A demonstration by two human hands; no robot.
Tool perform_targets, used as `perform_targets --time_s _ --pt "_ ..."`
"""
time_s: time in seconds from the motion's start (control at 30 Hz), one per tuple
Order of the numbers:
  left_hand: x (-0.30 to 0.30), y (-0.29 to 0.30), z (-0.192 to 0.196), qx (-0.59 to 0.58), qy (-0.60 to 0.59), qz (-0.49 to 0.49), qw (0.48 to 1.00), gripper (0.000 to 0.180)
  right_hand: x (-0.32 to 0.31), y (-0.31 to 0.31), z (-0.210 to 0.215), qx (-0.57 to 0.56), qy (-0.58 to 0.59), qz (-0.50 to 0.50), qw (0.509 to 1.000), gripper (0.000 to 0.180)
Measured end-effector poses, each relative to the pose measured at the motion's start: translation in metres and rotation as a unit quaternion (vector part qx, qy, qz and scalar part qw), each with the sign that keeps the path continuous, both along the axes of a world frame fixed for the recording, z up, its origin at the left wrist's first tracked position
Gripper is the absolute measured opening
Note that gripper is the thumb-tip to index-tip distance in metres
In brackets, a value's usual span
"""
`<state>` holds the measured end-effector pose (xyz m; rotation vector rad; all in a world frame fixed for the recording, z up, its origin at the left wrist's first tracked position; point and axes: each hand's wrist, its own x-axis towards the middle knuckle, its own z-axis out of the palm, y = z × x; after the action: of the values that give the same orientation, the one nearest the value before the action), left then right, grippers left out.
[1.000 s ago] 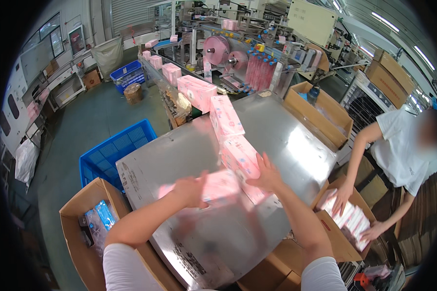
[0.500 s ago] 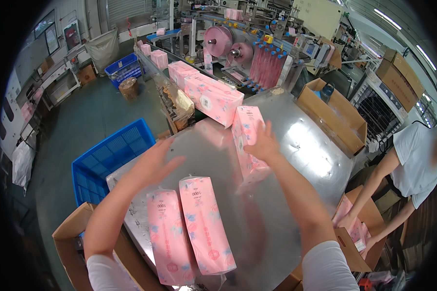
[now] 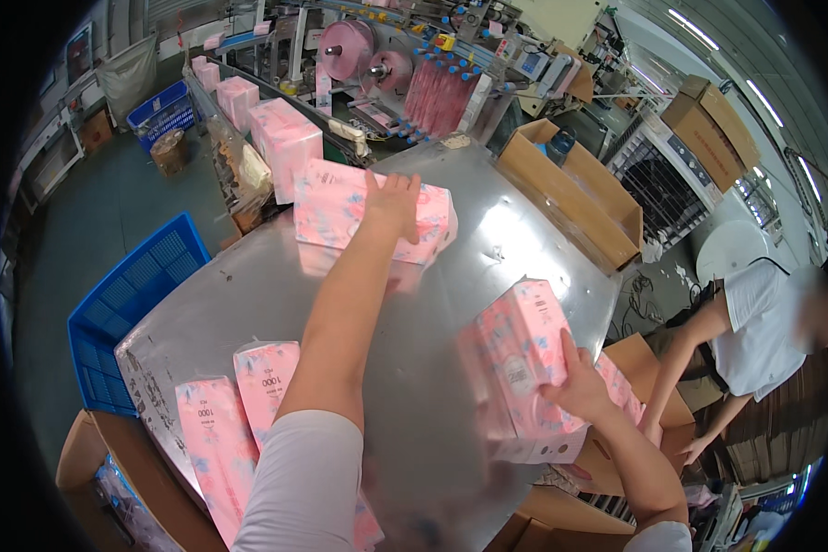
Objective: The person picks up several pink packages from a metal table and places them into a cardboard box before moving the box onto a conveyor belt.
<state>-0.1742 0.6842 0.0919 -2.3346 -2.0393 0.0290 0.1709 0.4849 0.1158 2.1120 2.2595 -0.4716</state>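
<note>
My left hand (image 3: 395, 204) is stretched to the far side of the metal table, its fingers bent over a pink tissue pack (image 3: 334, 210) lying on its long side near the conveyor's end. At the right, my right hand (image 3: 577, 385) is closed on the side of another long pink tissue pack (image 3: 517, 354), which sits tilted over the table; thumb and fingers press its wrapper. Two more tissue packs, one at the near left (image 3: 213, 451) and one beside it (image 3: 265, 375), lie side by side. My left forearm and sleeve partly cover the second one.
Further pink packs (image 3: 285, 138) line the conveyor (image 3: 213, 115). A blue crate (image 3: 138, 313) and an open carton (image 3: 124, 469) stand left of the metal table (image 3: 405, 368). A long cardboard box (image 3: 570, 189) is at the back right. A co-worker (image 3: 750, 322) reaches into a carton at right.
My right hand has carried its tissue pack from the table's far middle toward the near right. My left hand has reached forward onto another pack. The view has shifted right.
</note>
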Motion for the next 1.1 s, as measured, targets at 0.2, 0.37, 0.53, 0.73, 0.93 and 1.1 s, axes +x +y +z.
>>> perform_targets --time_s 0.2,0.37,0.53,0.73,0.93,1.1 --pt "0.067 -0.097 0.006 -0.026 -0.110 -0.278 0.954 0.048 0.013 0.019 -0.012 0.081 0.022 -0.050 0.995 0.099" --pt "0.038 -0.301 0.043 -0.195 0.000 -0.471 0.861 0.062 -0.046 -0.058 -0.004 -0.049 0.040 0.125 0.990 0.097" --pt "-0.061 -0.400 0.088 -0.096 -0.055 -0.257 0.960 0.072 -0.141 -0.088 -0.001 0.058 0.208 0.270 0.938 0.084" --pt "-0.120 -0.474 0.066 0.034 -0.096 0.102 0.990 0.076 -0.287 0.058 0.032 0.203 0.070 0.200 0.956 0.086" --pt "-0.087 -0.474 0.037 0.026 -0.119 -0.060 0.991 0.062 -0.281 0.093 0.004 0.032 0.069 0.058 0.995 0.095" --pt "-0.107 -0.476 0.035 0.106 -0.238 -0.014 0.965 0.053 -0.168 0.049 0.000 0.004 -0.005 0.131 0.991 0.101"
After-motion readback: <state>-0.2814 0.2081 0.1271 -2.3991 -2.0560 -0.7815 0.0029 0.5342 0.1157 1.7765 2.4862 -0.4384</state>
